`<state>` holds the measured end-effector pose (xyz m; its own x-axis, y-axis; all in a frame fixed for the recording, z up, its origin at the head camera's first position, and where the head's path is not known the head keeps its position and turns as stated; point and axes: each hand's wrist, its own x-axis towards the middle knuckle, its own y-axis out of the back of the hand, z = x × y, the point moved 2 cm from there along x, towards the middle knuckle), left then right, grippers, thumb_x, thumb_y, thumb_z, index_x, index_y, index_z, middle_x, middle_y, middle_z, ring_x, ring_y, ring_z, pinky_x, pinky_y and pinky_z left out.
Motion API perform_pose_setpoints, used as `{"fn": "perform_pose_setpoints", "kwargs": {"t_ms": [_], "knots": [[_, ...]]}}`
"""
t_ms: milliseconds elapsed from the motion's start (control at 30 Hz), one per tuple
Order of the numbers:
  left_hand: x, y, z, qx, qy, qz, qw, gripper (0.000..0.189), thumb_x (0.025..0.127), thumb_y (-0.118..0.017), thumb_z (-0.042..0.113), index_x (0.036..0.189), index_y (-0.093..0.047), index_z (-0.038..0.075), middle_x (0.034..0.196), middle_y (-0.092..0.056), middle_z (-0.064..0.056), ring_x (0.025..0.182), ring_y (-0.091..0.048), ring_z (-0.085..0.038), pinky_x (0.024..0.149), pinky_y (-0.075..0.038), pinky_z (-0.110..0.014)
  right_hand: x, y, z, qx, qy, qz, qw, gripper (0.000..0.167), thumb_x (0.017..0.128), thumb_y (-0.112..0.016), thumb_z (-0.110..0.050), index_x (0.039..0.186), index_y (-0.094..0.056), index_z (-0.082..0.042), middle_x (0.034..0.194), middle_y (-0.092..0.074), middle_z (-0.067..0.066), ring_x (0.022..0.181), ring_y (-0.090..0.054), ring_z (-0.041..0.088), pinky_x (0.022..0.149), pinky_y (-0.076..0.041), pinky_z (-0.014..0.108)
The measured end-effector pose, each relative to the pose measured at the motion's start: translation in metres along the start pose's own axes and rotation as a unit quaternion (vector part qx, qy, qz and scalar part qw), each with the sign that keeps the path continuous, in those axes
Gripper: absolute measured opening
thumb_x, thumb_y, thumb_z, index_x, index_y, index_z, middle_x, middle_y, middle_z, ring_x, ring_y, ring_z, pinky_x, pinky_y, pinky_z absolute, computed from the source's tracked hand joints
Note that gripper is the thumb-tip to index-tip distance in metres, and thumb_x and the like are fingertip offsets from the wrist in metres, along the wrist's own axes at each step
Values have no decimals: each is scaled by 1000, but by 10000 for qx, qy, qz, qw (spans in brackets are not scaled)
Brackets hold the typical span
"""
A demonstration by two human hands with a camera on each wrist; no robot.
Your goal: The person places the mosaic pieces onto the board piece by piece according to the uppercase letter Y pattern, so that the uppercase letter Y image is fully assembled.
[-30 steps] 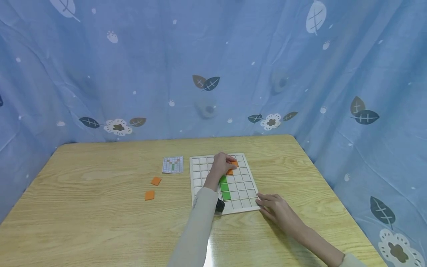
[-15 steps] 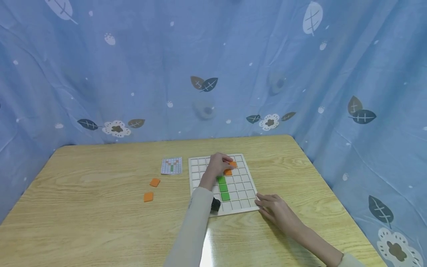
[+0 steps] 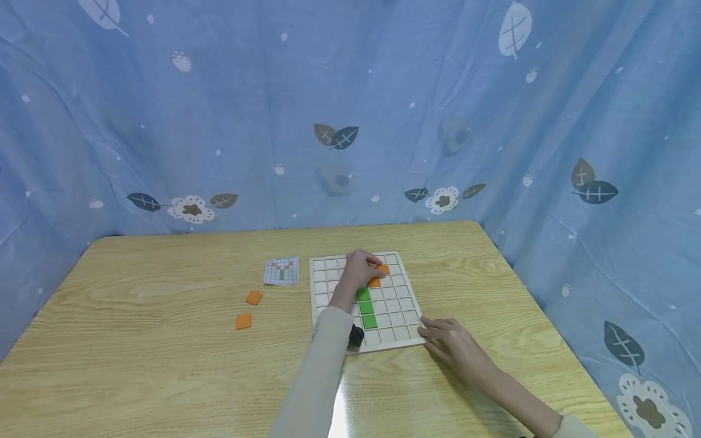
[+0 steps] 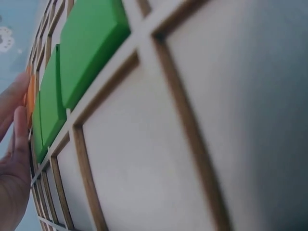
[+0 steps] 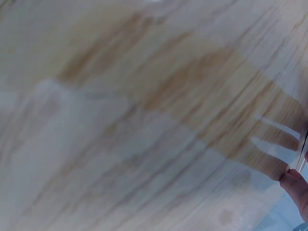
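My left hand point(image 3: 358, 269) reaches over the white grid board point(image 3: 408, 316), thumb and index finger pinching the edges of an orange square tile point(image 3: 385, 269) in the upper right part of the grid. Just below it lies another orange tile point(image 3: 375, 283). A column of several green tiles point(image 3: 366, 307) runs down from there, partly behind the wrist. In the left wrist view the fingertips meet the orange tile point(image 4: 31, 96) beyond the green ones point(image 4: 91, 43). My right hand point(image 3: 454, 344) rests at the board's near right corner, its fingers extended against the edge.
Left of the board lie two loose orange tiles, one farther back point(image 3: 254, 297) and one nearer point(image 3: 243, 321). A small printed pattern card point(image 3: 282, 271) lies behind them. The wooden table point(image 3: 137, 340) ends at a blue patterned curtain point(image 3: 246, 109).
The view has shifted slightly. My left hand stays at the orange tile with hardly any movement, and my right hand keeps its place at the board's corner.
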<state>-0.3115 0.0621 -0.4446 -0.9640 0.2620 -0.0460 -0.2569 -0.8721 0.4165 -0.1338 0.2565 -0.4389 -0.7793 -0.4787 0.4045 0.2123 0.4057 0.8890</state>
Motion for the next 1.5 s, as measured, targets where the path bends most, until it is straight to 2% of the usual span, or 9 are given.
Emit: {"fn": "perform_pose_setpoints", "kwargs": {"t_ms": [200,367,567,700,800,933,1100,1267,1500], "knots": [[-3,11,4,124,-213,-163,9996,23,80,-79,11,102,-75,5,100,-67,-6,90,-61,-18,78,-53,-30,1,1,-2,-11,31,30,10000,29,76,-79,-3,104,-73,1,115,-66,17,95,-64,28,77,-55,40],[-11,26,13,322,-583,-449,9968,21,88,-69,5,108,-72,1,104,-69,-11,93,-64,-21,78,-53,-29,0,0,-2,-25,33,36,10000,29,76,-79,-3,104,-73,1,115,-66,17,94,-64,28,77,-55,40],[-24,48,28,459,-1125,-490,9914,19,86,-71,6,104,-72,0,94,-70,-8,86,-65,-18,74,-53,-26,-1,0,-2,-30,16,105,9999,29,74,-80,-2,103,-73,0,115,-67,16,94,-65,27,78,-55,40],[-42,63,27,262,-1230,-454,9910,17,82,-76,6,97,-72,-1,85,-69,-4,78,-64,-13,71,-53,-24,0,0,-4,-37,76,195,9998,30,74,-80,-1,103,-74,0,114,-67,16,94,-65,28,78,-55,40],[-59,75,20,41,-1200,-398,9920,16,81,-76,5,95,-71,-1,84,-69,-5,76,-64,-12,71,-54,-24,-1,0,-4,-44,105,243,9996,30,73,-80,-1,102,-74,-1,113,-68,16,93,-65,28,77,-55,40],[-83,90,6,-301,-1108,-351,9928,19,81,-75,4,98,-70,-4,91,-70,-14,80,-66,-15,73,-55,-25,-1,-1,-3,-69,83,253,9996,29,73,-80,-2,102,-74,-1,112,-68,15,92,-65,27,77,-55,40],[-114,105,-21,-660,-834,-403,9935,25,83,-74,4,104,-67,-8,100,-67,-22,85,-66,-17,74,-55,-24,-3,-1,-4,-33,-27,229,9997,30,73,-80,-2,102,-74,-1,114,-67,16,93,-65,27,78,-55,41],[-145,124,-47,-790,-737,-173,9940,25,83,-72,0,104,-66,-12,102,-66,-25,88,-66,-23,75,-55,-23,-2,-2,-3,-2,-51,249,9997,29,74,-79,-1,102,-74,0,114,-67,16,94,-64,26,78,-55,40],[-172,162,-76,-833,-502,-171,9951,28,83,-73,3,107,-65,-11,104,-64,-24,85,-65,-11,76,-55,-23,-3,-1,-3,-28,34,347,9994,30,72,-81,-1,101,-74,-1,113,-68,16,93,-65,27,77,-55,41]]}}
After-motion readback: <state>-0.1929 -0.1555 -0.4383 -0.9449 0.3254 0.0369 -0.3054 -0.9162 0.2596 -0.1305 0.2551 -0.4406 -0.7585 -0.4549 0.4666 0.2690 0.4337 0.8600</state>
